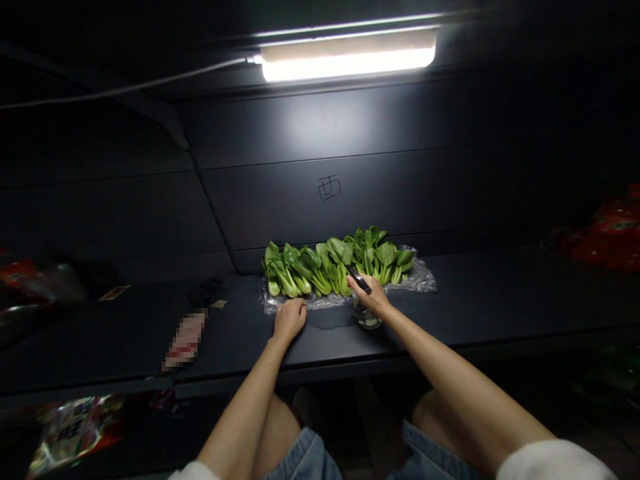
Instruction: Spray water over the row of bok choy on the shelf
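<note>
Right hand [367, 295]: fingers are closed around a black flat object [360, 280], held tilted; whether it is a small knife or something else cannot be told

Left hand [290, 319]: fingers are bent down against the table [475, 297], with nothing seen gripped; the hand is placed at the near edge of a plastic sheet [420, 280]

Bok choy [335, 263]: a row is laid on the plastic sheet against the wall [400, 193], at 12 o'clock from both hands; the long axis of the row runs from 9 to 3 o'clock, with stems mostly toward 7 and leaves toward 1

Nearer hand: the right, its fingertips just over the stems; the left is just short of the row

Glass jar [367, 317]: stands at 6 o'clock from the right fingers, partly hidden by that hand

Writing: the character 西 [329, 188] is drawn on the wall at 12 o'clock; a blurred label [184, 340] lies on the table at 9 o'clock, unreadable; no brand can be read

Rest: a lamp [347, 57] is fixed overhead; red bags [607, 233] are piled at 3 o'clock
</note>
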Demonstrator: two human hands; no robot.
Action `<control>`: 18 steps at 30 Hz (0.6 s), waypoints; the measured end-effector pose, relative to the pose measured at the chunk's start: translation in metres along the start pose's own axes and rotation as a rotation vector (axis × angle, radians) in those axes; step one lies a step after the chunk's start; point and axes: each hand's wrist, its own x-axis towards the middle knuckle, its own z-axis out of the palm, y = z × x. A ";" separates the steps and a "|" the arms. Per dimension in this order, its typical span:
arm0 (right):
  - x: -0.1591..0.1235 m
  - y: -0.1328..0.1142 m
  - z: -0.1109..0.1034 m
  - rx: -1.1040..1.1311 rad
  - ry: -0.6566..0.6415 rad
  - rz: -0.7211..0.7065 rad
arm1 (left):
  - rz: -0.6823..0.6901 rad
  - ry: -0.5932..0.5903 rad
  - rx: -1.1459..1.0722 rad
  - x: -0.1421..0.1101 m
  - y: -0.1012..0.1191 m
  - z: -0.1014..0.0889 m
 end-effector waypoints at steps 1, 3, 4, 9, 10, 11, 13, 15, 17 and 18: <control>0.000 0.000 0.000 0.000 0.004 0.007 | -0.001 -0.001 0.010 0.000 0.001 0.000; 0.000 0.001 -0.001 -0.001 0.014 0.021 | -0.003 -0.002 0.025 0.001 0.002 -0.001; 0.000 0.002 -0.001 -0.002 0.017 0.023 | -0.005 -0.002 0.028 0.001 0.002 -0.001; 0.000 0.005 -0.005 -0.013 0.034 0.033 | -0.027 0.012 0.003 0.001 0.004 0.000; 0.000 0.005 -0.006 -0.018 0.037 0.035 | -0.029 0.017 -0.005 0.001 0.004 0.000; 0.000 0.006 -0.007 -0.023 0.040 0.037 | -0.029 0.020 -0.010 0.001 0.004 0.001; -0.001 0.007 -0.010 -0.031 0.048 0.038 | -0.033 0.020 -0.016 0.001 0.005 0.001; -0.002 0.008 -0.012 -0.034 0.058 0.038 | -0.043 0.013 -0.015 0.001 0.005 0.002; -0.002 0.009 -0.013 -0.038 0.068 0.040 | -0.056 0.010 -0.008 0.002 0.006 0.001; -0.002 0.010 -0.014 -0.040 0.071 0.042 | -0.061 0.008 -0.005 0.002 0.007 0.001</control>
